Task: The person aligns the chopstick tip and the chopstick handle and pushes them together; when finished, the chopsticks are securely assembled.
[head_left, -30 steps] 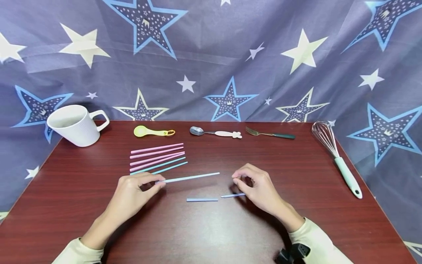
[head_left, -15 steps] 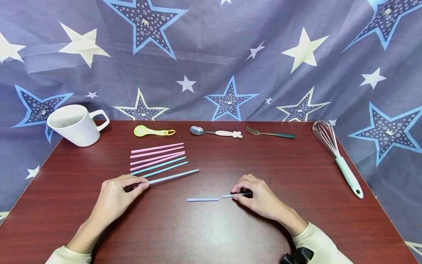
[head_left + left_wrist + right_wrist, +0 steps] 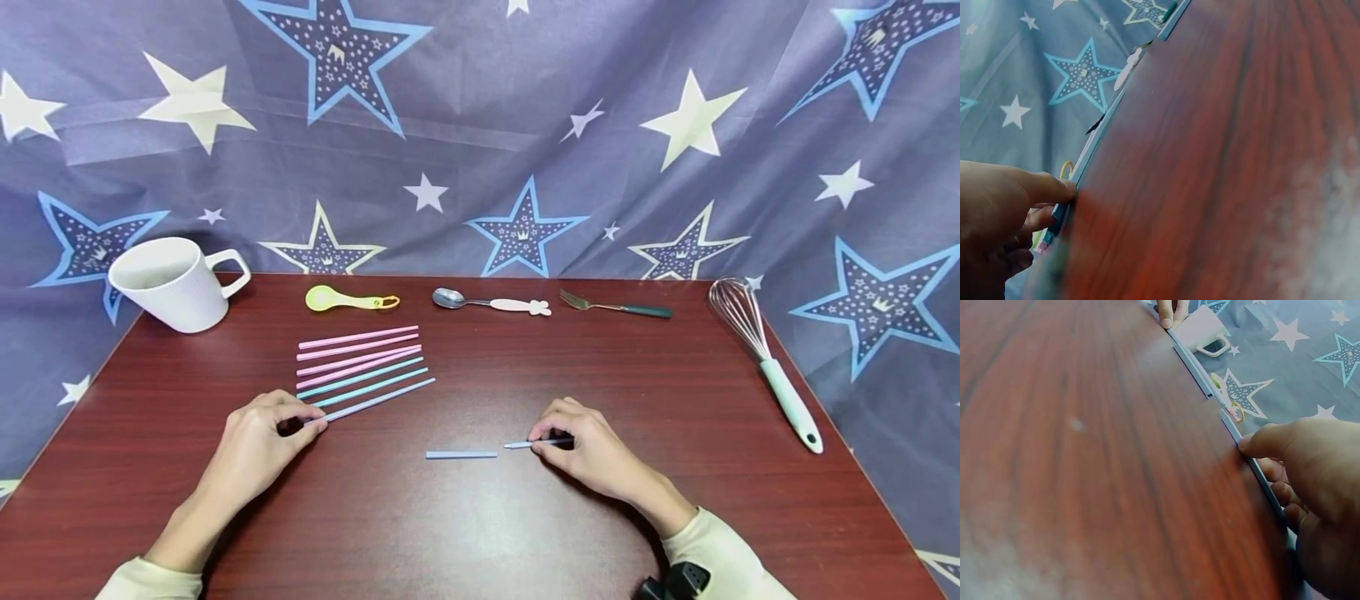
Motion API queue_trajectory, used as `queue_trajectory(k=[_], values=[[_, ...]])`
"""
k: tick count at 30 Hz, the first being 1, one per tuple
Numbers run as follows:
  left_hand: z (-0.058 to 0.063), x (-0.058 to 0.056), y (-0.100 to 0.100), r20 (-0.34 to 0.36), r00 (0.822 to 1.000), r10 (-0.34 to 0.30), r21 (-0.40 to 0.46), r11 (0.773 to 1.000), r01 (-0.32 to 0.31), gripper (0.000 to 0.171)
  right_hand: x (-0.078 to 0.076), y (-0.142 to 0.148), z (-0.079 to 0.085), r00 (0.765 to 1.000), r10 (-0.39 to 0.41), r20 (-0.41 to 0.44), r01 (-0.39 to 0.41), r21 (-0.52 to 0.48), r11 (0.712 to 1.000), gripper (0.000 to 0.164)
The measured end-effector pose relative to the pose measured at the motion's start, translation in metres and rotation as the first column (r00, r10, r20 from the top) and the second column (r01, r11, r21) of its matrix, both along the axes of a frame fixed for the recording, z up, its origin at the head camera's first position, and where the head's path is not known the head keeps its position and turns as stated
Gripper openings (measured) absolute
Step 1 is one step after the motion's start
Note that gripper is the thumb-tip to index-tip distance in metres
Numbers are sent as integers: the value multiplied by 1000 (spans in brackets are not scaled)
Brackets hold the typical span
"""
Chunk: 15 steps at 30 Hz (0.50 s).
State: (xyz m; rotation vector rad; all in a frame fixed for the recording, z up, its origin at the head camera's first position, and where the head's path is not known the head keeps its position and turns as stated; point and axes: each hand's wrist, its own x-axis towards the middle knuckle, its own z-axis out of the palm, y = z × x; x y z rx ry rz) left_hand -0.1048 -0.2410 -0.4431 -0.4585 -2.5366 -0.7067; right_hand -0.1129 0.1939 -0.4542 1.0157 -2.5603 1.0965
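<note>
My left hand [image 3: 258, 446] pinches the near end of a long light-blue straw [image 3: 382, 398], which lies along the near side of a row of straws. In that row are two teal straws [image 3: 375, 386] and several pink straws [image 3: 360, 336]. My right hand [image 3: 592, 442] pinches a short blue straw piece [image 3: 517, 445] between thumb and fingers; its pointed tip faces left. Just left of that tip lies another short blue straw piece [image 3: 461, 455]. In the right wrist view the thumb of the right hand [image 3: 1316, 475] presses along the held piece.
A white mug [image 3: 176, 287] stands at the back left. Along the back edge lie a yellow measuring spoon [image 3: 348, 300], a spoon with a white handle [image 3: 491, 303] and a green-handled fork [image 3: 615, 307]. A whisk [image 3: 765, 358] lies at the right edge. A star-patterned cloth [image 3: 480, 125] hangs behind.
My left hand has moved left and lowered the long light-blue straw beside the teal ones. My right hand has come down and taken hold of the short blue straw piece.
</note>
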Motion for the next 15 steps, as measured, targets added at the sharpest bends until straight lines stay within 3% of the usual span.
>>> queue_trajectory(k=[15], values=[[2, -1, 0, 18, 1000, 14, -21, 1000, -14, 20, -1, 2, -2, 999, 32, -36, -32, -9, 999, 17]])
